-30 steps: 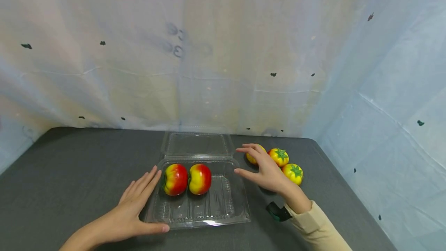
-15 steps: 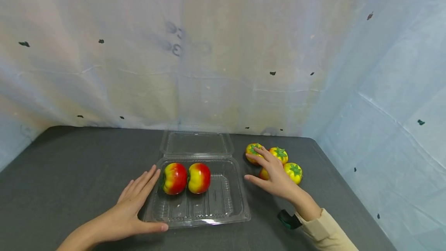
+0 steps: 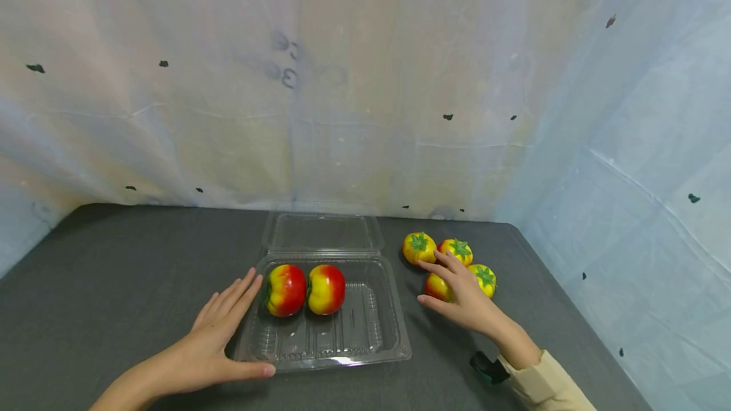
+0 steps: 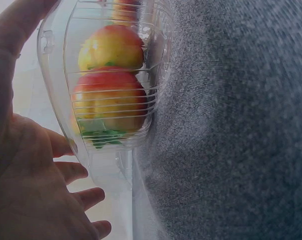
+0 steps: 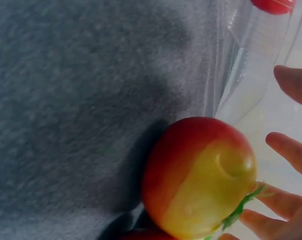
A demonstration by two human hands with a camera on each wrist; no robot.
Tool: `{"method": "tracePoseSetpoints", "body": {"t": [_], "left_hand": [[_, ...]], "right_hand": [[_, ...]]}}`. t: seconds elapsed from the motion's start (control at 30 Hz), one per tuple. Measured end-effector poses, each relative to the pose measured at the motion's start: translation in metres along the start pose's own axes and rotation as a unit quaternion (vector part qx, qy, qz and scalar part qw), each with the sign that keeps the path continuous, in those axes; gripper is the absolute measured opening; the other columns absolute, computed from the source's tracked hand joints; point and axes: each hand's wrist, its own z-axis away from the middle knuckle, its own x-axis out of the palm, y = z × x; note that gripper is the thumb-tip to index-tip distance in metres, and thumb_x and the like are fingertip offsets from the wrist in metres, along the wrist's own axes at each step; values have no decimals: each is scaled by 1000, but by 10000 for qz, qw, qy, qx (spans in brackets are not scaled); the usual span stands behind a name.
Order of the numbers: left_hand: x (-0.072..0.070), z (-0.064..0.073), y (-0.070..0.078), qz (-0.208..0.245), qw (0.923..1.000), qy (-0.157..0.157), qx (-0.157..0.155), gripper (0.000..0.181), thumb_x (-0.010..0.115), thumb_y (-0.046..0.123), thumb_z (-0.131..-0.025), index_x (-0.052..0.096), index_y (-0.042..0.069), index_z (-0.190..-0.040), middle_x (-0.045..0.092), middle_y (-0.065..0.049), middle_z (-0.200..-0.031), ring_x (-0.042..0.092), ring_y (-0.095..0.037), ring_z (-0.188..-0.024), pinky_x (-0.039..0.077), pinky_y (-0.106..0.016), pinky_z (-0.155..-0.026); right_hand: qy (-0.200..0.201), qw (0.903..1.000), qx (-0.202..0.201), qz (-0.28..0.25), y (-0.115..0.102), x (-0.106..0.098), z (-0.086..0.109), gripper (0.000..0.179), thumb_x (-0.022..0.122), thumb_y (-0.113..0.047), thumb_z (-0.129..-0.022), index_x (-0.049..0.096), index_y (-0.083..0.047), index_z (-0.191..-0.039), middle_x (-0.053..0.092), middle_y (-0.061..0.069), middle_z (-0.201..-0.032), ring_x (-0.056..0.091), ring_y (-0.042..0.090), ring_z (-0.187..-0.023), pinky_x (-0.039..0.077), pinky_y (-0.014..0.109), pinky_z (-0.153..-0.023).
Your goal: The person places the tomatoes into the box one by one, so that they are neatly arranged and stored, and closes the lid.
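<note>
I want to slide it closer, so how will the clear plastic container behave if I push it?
The clear plastic container looks thin-walled, so it may flex. Its lid lies folded back and could drag. The two rounded fruits inside might roll toward the bare space on their right.

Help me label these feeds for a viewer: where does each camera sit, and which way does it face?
Head: worn on the head, facing forward and down at the clear container, loose fruits, left hand, right hand and right sleeve.
Left wrist: worn there, facing the container's side and the fruits inside; the left hand shows.
Right wrist: worn there, facing a loose fruit; the right hand's fingers show.
Shared: head and left wrist both show the left hand at the container.
</note>
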Motion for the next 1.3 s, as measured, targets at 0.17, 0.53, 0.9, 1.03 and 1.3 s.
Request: {"method": "tracePoseSetpoints", "body": {"t": [0.17, 0.53, 0.9, 1.03, 1.3], "left_hand": [[0, 1, 0, -46, 10000, 24, 17, 118, 80, 54, -69, 7, 23, -156, -2, -9, -162, 2, -51, -142, -9, -69, -108], [0, 1, -1, -79, 10000, 16, -27, 117, 79, 54, -69, 8, 22, -156, -2, -10, -162, 2, -51, -142, -8, -71, -106], [1, 1, -1, -70, 9999, 49, -58, 117, 80, 53, -68, 9, 21, -156, -1, -10, -162, 2, -49, -143, -11, -68, -108], [1, 1, 0, -40, 10000, 41, -76, 117, 80, 53, -68, 9, 22, -156, -2, -9, -162, 1, -50, -143, -11, -68, -107], [1, 2, 1, 63, 10000, -15, -44, 116, 80, 52, -70, 7, 24, -156, -4, -9, -162, -1, -51, -142, -12, -70, -106]], "right_hand": [[-45, 9999, 109, 5, 6, 0, 5, 54, 75, -27, -82, 59, -8, -130, 44, 27, -141, 35, 49, -132, 31, 69, -100], [-236, 9989, 405, -58, 10, -3, 13, 50, 72, -27, -86, 59, -8, -130, 43, 28, -140, 42, 47, -128, 38, 65, -97], [-332, 9982, 491, -82, 11, -2, 17, 45, 72, -18, -85, 61, -10, -128, 46, 25, -136, 48, 42, -122, 43, 61, -94], [-273, 9988, 393, -128, 8, 0, 16, 44, 73, -16, -84, 62, -11, -126, 46, 23, -135, 50, 41, -120, 44, 60, -93], [-112, 9992, 199, -318, 6, 6, 11, 42, 77, -17, -81, 64, -14, -121, 51, 19, -136, 53, 37, -120, 45, 58, -93]]}}
